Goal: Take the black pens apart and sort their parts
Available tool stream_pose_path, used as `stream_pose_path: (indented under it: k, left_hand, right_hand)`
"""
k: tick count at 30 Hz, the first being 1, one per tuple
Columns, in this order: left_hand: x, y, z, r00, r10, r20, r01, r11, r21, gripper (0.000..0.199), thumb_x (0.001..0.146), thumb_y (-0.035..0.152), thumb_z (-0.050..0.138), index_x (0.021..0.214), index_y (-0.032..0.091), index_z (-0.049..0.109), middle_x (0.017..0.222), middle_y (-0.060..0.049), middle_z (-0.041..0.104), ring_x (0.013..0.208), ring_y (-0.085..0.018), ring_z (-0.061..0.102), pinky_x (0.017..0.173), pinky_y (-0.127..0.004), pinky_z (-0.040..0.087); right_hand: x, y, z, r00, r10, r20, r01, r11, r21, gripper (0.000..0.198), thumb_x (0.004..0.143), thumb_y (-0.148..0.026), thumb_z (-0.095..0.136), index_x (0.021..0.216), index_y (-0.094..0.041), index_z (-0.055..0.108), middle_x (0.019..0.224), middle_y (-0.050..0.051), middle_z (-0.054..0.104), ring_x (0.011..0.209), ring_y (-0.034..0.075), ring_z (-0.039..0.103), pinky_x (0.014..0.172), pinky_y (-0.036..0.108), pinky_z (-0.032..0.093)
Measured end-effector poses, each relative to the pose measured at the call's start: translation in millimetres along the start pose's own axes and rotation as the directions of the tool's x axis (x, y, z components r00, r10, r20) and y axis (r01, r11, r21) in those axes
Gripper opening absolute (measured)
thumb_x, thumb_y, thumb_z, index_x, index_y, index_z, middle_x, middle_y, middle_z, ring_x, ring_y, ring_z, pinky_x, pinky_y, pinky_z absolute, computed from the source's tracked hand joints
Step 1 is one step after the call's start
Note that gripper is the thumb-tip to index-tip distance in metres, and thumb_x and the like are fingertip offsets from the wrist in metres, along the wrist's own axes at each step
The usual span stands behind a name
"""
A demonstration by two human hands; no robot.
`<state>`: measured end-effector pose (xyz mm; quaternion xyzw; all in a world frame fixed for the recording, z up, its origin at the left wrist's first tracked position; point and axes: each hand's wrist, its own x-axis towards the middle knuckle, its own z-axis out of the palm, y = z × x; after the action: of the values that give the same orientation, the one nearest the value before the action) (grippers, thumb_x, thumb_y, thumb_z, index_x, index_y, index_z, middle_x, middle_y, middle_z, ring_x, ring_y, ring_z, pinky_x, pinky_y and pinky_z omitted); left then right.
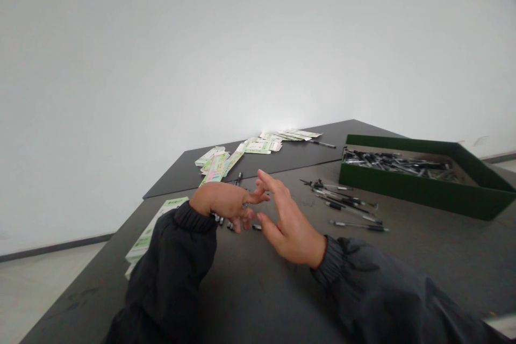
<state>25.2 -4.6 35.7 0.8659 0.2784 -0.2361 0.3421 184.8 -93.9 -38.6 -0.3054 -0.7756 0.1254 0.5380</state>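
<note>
My left hand (pixel 226 200) is bent at the wrist over a group of black pens (pixel 239 178), with its fingers apart and pointing right and down. A small shiny spot shows between its fingers, too small to name. The hand hides most of those pens; a few ends show beneath it. Facing it, my right hand (pixel 288 223) is open, its fingers stretched up and left and the thumb apart. The fingertips of both hands come close together; whether they touch I cannot tell. A short pen end (pixel 257 227) lies by my right thumb.
Right of my hands lie several loose pens (pixel 342 201). Behind them stands a green box (pixel 411 193) holding many pens. Flattened green-and-white cartons (pixel 258 145) spread across the far table, beside a single pen (pixel 322 144). A green-and-white carton (pixel 151 231) sits by my left sleeve.
</note>
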Motion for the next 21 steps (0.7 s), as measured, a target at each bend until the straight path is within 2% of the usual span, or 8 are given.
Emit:
stream_pose_path:
  k: [5, 9, 11, 13, 15, 17, 19, 21]
  left_hand:
    - [3.3, -1.2, 0.2, 0.994, -0.097, 0.039, 0.1, 0.992, -0.083, 0.013, 0.089, 0.03, 0.049, 0.091, 0.017, 0.052, 0.086, -0.008, 0.068, 0.079, -0.021, 0.067, 0.069, -0.029, 0.052]
    - [4.4, -0.3, 1.5, 0.995, -0.095, 0.033, 0.099, 0.983, -0.156, 0.017, 0.091, 0.022, 0.043, 0.108, 0.019, 0.044, 0.085, -0.005, 0.067, 0.073, -0.017, 0.067, 0.067, -0.028, 0.052]
    - [4.3, -0.3, 2.2, 0.996, -0.076, 0.042, 0.082, 0.985, -0.151, 0.019, 0.092, 0.02, 0.042, 0.11, 0.019, 0.044, 0.083, -0.004, 0.067, 0.07, -0.016, 0.067, 0.066, -0.028, 0.052]
    - [3.3, -0.9, 2.7, 0.997, -0.073, 0.041, 0.079, 0.984, -0.162, 0.019, 0.092, 0.02, 0.042, 0.11, 0.018, 0.045, 0.083, -0.004, 0.067, 0.069, -0.016, 0.067, 0.066, -0.028, 0.052]
    - [1.8, -2.3, 2.8, 0.995, -0.091, 0.025, 0.094, 0.98, -0.175, 0.022, 0.093, 0.021, 0.041, 0.114, 0.018, 0.045, 0.084, -0.005, 0.067, 0.071, -0.017, 0.068, 0.068, -0.03, 0.052]
    - [0.6, -4.3, 2.9, 0.995, -0.095, 0.023, 0.098, 0.981, -0.168, 0.028, 0.093, 0.023, 0.041, 0.12, 0.017, 0.043, 0.084, -0.006, 0.067, 0.074, -0.018, 0.068, 0.07, -0.03, 0.052]
    - [1.0, -6.7, 3.2, 0.996, -0.073, 0.041, 0.079, 0.983, -0.165, 0.032, 0.094, 0.027, 0.042, 0.124, 0.018, 0.042, 0.084, -0.006, 0.068, 0.072, -0.018, 0.068, 0.07, -0.03, 0.052]
    - [3.2, -9.0, 3.8, 0.997, -0.055, 0.051, 0.063, 0.982, -0.179, 0.031, 0.093, 0.033, 0.045, 0.12, 0.018, 0.045, 0.084, -0.006, 0.068, 0.068, -0.017, 0.067, 0.067, -0.028, 0.052]
  right_hand:
    - [0.6, 1.6, 3.5, 0.999, 0.036, 0.035, -0.035, 0.999, -0.038, 0.055, 0.079, -0.009, 0.049, 0.132, -0.017, 0.036, 0.1, 0.008, 0.052, 0.093, 0.023, 0.047, 0.087, 0.041, 0.039]
    - [0.7, 2.5, 6.2, 0.997, 0.06, -0.04, -0.063, 0.996, -0.064, 0.043, 0.082, -0.008, 0.045, 0.124, -0.018, 0.043, 0.086, 0.005, 0.051, 0.085, 0.022, 0.049, 0.082, 0.041, 0.041]
    - [1.3, 2.7, 6.4, 0.995, 0.066, -0.07, -0.07, 0.996, -0.062, 0.048, 0.081, -0.006, 0.043, 0.127, -0.019, 0.04, 0.08, 0.003, 0.05, 0.082, 0.021, 0.05, 0.083, 0.041, 0.041]
    - [1.8, 2.7, 6.1, 0.998, 0.047, -0.052, -0.049, 0.998, -0.048, 0.06, 0.078, -0.004, 0.043, 0.136, -0.019, 0.032, 0.077, 0.001, 0.049, 0.087, 0.021, 0.052, 0.093, 0.045, 0.037]
    - [1.8, 2.8, 5.5, 1.0, 0.016, 0.0, -0.016, 1.0, -0.016, 0.072, 0.077, -0.003, 0.043, 0.143, -0.018, 0.018, 0.084, 0.002, 0.053, 0.101, 0.022, 0.051, 0.102, 0.049, 0.029]
    - [1.3, 3.0, 4.8, 0.999, 0.0, 0.038, -0.001, 1.0, 0.017, 0.078, 0.077, -0.005, 0.044, 0.145, -0.018, 0.01, 0.106, 0.008, 0.055, 0.114, 0.024, 0.045, 0.104, 0.05, 0.027]
    - [0.6, 3.5, 4.5, 0.999, 0.007, 0.033, -0.008, 1.0, 0.028, 0.076, 0.077, -0.007, 0.047, 0.145, -0.019, 0.012, 0.123, 0.012, 0.048, 0.117, 0.025, 0.042, 0.101, 0.047, 0.032]
    - [0.1, 4.4, 5.0, 0.999, 0.022, 0.026, -0.022, 1.0, 0.014, 0.071, 0.078, -0.009, 0.049, 0.142, -0.018, 0.02, 0.12, 0.012, 0.048, 0.111, 0.025, 0.044, 0.096, 0.045, 0.037]
